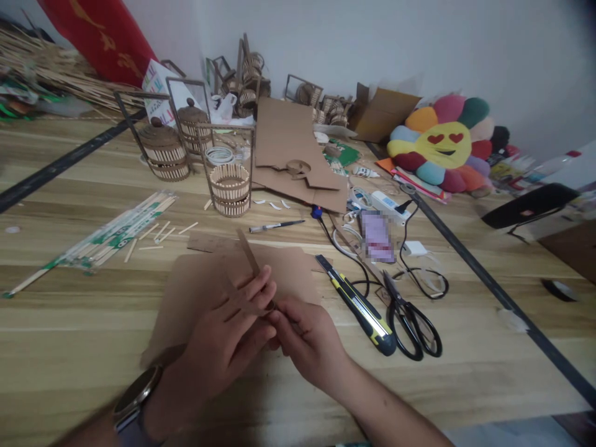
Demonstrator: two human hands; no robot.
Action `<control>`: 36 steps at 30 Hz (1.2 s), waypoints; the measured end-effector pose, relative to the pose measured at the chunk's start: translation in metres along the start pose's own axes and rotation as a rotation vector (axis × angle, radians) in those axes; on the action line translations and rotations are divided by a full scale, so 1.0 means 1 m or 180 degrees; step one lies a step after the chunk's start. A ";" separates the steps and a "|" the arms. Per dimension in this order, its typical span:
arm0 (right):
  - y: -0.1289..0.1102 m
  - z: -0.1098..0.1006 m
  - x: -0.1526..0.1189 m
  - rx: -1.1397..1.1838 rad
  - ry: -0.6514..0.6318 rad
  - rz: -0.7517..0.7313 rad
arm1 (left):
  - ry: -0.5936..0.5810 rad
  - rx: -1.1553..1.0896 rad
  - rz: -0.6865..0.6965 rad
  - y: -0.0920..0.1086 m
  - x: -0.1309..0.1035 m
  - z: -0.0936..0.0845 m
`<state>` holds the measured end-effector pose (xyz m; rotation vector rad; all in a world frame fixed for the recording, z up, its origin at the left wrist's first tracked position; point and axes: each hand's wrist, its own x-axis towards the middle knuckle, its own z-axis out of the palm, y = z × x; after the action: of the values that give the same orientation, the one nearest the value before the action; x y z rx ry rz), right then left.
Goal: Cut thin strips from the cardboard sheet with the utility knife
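The tabletop (pixel 79 335) lies open left of the cardboard sheet (pixel 186 285); the utility knife (pixel 358 307) and scissors (pixel 399 302) obstruct its right.

A round wristwatch (pixel 138 392) with a dark face, a thin metallic rim and a smooth greyish band (pixel 135 429) circles the left wrist at the near left; the left hand (pixel 228 338) and right hand (pixel 310 338) are bare

It looks like a small craft workshop: a wooden worktop (pixel 84 323) with a box cutter (pixel 356 305), scissors (pixel 410 323), cut cardboard (pixel 284 133) and little slatted baskets (pixel 230 191).
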<state>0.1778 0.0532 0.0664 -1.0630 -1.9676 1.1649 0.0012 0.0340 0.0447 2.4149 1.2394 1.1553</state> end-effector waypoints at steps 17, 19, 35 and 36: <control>-0.002 0.003 0.003 0.0172 -0.0137 -0.0161 | 0.0242 -0.0016 -0.0020 0.003 -0.004 0.000; -0.003 0.003 0.002 0.0204 -0.0170 -0.0223 | 0.0264 0.0078 0.0052 0.003 -0.004 0.000; 0.001 0.010 0.000 -0.0262 -0.0014 -0.0288 | 0.0723 -0.0506 -0.0692 0.006 -0.004 0.002; 0.001 0.010 0.000 -0.0285 -0.0008 -0.0295 | 0.0764 -0.0606 -0.0772 0.005 -0.004 0.002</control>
<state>0.1703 0.0495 0.0617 -1.0039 -2.0648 1.0380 0.0041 0.0285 0.0439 1.9723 1.3736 1.4438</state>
